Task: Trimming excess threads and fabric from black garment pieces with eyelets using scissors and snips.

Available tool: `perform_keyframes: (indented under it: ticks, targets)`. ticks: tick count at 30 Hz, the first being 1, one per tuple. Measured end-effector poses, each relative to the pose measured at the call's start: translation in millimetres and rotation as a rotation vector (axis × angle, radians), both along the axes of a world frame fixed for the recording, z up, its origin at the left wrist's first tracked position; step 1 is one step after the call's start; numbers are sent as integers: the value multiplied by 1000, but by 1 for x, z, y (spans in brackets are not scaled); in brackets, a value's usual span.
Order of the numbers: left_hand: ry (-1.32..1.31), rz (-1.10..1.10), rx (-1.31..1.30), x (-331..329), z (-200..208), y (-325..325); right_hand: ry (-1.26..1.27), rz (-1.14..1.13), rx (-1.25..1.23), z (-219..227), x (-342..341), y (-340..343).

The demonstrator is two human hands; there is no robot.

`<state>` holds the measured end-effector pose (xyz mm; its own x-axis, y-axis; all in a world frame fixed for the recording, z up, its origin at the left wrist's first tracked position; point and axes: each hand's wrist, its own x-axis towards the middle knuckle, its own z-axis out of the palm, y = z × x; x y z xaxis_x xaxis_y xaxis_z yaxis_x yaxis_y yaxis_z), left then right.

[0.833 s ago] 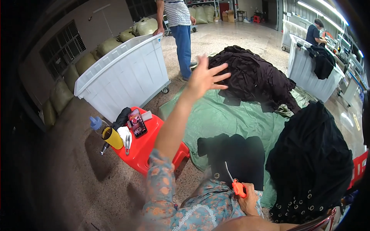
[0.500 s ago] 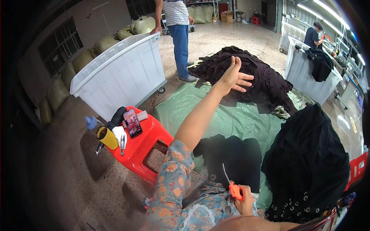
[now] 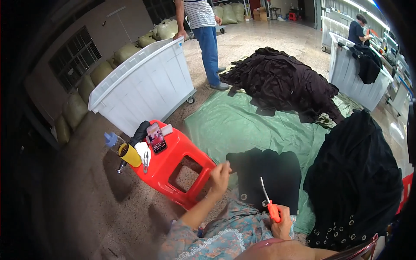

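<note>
My right hand [image 3: 283,224] is closed round an orange-handled tool [image 3: 273,211] with a thin, bent metal end that points up and away. It is over my lap, at the near edge of a black cloth piece [image 3: 271,173] with a few round rings along its near side. My left hand [image 3: 220,177] is at the left edge of that cloth, beside the red stool. Its fingers are curled together; whether they pinch anything is hidden. To the right lies a heap of black cloth [image 3: 355,173] with several rings at its lower end.
On the red stool [image 3: 173,173] are a phone [image 3: 156,138], a yellow cup [image 3: 131,157] and small snips [image 3: 146,161]. A dark cloth pile [image 3: 286,82] lies on a green sheet [image 3: 225,125]. A person [image 3: 208,47] touches a white wheeled bin [image 3: 143,82]. Another white bin [image 3: 353,82] stands right.
My left hand has come back from over the green sheet, down toward me beside the stool, and its spread fingers have curled. My right hand still holds the tool. The view has shifted slightly.
</note>
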<state>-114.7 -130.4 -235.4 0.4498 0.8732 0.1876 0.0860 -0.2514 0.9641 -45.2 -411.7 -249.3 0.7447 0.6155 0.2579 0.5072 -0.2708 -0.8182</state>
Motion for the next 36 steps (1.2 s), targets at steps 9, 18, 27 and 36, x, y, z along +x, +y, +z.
perform_keyframes:
  ticks: [9,18,27,36]
  targets:
    - [506,-240,29,-41,-103,-74,-336,-201,-130,12,23,15]
    - [-1277,-567,-859,-47,97,15,-461,-179,-212,-18,29,20]
    - [-1161,-1197,-252,-38,118,12,-408,-212,-238,-10,24,28]
    - [157,-514,215,-25,-28,-86,-378,-205,-191,-5,23,28]
